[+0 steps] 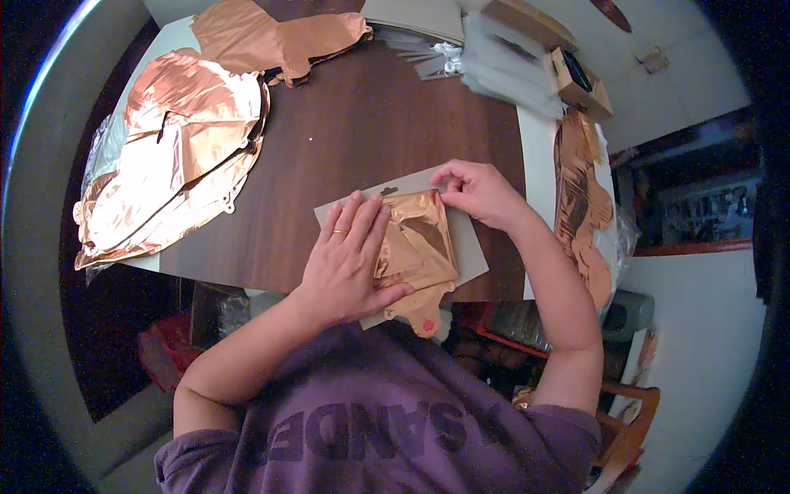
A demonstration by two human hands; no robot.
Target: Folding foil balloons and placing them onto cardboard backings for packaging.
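Note:
A folded rose-gold foil balloon [420, 247] lies on a grey card [473, 255] with a hanging slot at its upper edge, at the front edge of the table. Its narrow lower end, bearing a small red mark, hangs past the card toward me. My left hand [347, 259], a ring on one finger, rests flat with fingers stretched over the balloon's left side and hides part of it. The thumb points right across the foil. At the upper right corner, my right hand [481, 196] has its fingers curled, thumb and forefinger pinching the foil's edge.
Flattened rose-gold balloons [189, 140] are piled at the left, with another foil stack [280, 41] behind. Clear plastic sleeves [510, 66] and an open cardboard box [583, 86] stand at the far right. More foil [580, 206] lies along the right edge. A wooden chair [634, 428] is at lower right.

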